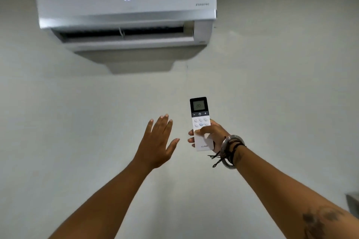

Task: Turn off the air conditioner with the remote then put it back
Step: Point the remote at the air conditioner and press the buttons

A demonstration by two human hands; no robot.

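A white air conditioner (126, 6) hangs high on the wall, its front display lit with "20" and its lower flap open. My right hand (210, 135) holds a white remote (200, 120) upright below it, thumb resting on the lower buttons. The remote's dark screen also reads 20. My left hand (158, 141) is raised just left of the remote, palm forward, fingers spread, holding nothing and not touching the remote.
A plain pale wall (272, 83) fills the view. A grey object's corner (352, 203) shows at the right edge. Bangles and dark threads circle my right wrist (231, 150).
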